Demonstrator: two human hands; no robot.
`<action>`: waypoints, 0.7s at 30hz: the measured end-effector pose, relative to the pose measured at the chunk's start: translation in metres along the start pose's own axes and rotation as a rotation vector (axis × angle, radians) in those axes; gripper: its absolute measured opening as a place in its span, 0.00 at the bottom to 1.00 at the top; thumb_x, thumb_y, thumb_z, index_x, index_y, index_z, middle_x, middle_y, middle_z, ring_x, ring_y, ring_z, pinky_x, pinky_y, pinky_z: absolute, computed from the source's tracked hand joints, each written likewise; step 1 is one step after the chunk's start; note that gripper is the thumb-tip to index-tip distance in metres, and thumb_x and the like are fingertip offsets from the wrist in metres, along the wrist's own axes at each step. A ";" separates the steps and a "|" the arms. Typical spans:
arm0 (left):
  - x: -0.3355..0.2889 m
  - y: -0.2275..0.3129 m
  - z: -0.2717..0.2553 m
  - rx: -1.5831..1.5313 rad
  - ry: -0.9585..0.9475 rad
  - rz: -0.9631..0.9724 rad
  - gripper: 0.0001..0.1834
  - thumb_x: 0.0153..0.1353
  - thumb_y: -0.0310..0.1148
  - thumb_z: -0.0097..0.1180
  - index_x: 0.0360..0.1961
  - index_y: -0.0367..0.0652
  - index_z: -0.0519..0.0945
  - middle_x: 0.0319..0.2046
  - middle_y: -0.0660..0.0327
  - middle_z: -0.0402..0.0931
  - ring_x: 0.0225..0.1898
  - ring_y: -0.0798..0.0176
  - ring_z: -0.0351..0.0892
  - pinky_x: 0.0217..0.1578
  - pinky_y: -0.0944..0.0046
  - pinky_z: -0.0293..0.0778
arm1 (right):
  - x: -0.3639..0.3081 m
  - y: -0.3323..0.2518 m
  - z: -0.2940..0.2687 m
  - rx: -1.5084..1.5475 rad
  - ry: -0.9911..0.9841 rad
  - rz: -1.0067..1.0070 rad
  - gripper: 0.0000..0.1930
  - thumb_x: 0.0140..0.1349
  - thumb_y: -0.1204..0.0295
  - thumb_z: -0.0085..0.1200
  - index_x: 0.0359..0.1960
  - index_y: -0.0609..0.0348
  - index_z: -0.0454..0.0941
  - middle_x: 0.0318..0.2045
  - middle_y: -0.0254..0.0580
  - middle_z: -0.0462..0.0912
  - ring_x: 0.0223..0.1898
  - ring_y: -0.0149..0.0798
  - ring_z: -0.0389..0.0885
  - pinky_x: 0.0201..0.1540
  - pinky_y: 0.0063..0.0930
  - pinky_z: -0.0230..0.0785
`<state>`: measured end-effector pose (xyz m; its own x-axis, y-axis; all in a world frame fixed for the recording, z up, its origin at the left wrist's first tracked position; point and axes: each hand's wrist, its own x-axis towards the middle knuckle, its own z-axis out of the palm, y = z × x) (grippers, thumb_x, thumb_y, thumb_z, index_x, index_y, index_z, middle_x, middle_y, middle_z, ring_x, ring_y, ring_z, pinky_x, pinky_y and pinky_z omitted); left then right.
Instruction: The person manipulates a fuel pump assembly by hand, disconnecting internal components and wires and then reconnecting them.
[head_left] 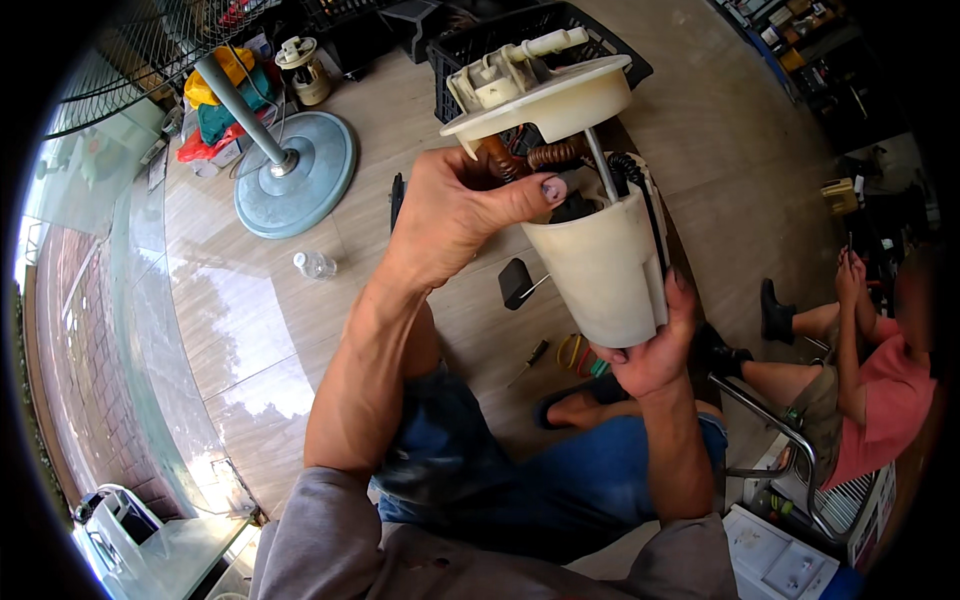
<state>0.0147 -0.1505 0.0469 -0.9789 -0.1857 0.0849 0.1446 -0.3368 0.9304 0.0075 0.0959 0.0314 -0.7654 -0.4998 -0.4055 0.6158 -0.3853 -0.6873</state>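
Sitting over the tiled floor [250, 330], you hold a cream pump module [590, 250] up before you. Your right hand [655, 350] wraps closed under its canister, carrying the weight, so the left hand [450, 215] can pinch closed on the brown hoses [540, 155] under the flange. Below lie a fan base [295, 175], a bottle [315, 264] and a screwdriver [528, 362].

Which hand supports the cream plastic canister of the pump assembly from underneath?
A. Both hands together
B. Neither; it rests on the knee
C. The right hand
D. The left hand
C: the right hand cups the bottom of the cream plastic canister, while the left hand grips higher up by the brown corrugated hoses.
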 end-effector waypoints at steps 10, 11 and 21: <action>-0.003 0.001 0.005 0.025 -0.024 0.055 0.19 0.53 0.30 0.74 0.45 0.34 0.84 0.36 0.63 0.84 0.37 0.72 0.79 0.42 0.70 0.77 | -0.008 -0.002 -0.004 -0.089 0.002 -0.048 0.31 0.64 0.38 0.47 0.49 0.55 0.77 0.31 0.37 0.81 0.21 0.32 0.73 0.17 0.25 0.57; -0.003 0.000 0.005 0.025 -0.024 0.053 0.19 0.53 0.30 0.74 0.45 0.34 0.84 0.36 0.63 0.84 0.37 0.72 0.79 0.42 0.70 0.77 | -0.008 -0.002 -0.004 -0.087 0.003 -0.048 0.31 0.64 0.38 0.47 0.49 0.55 0.77 0.31 0.37 0.81 0.21 0.32 0.73 0.17 0.25 0.57; -0.003 -0.002 0.005 0.032 -0.024 0.060 0.19 0.53 0.30 0.75 0.44 0.34 0.84 0.35 0.64 0.84 0.36 0.74 0.79 0.39 0.71 0.77 | -0.006 -0.003 -0.006 -0.092 0.004 -0.045 0.32 0.63 0.37 0.47 0.48 0.56 0.78 0.31 0.38 0.81 0.20 0.32 0.73 0.16 0.24 0.57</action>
<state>0.0171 -0.1443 0.0470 -0.9718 -0.1827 0.1493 0.1992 -0.2956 0.9343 0.0085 0.1045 0.0326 -0.7927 -0.4803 -0.3753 0.5610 -0.3341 -0.7574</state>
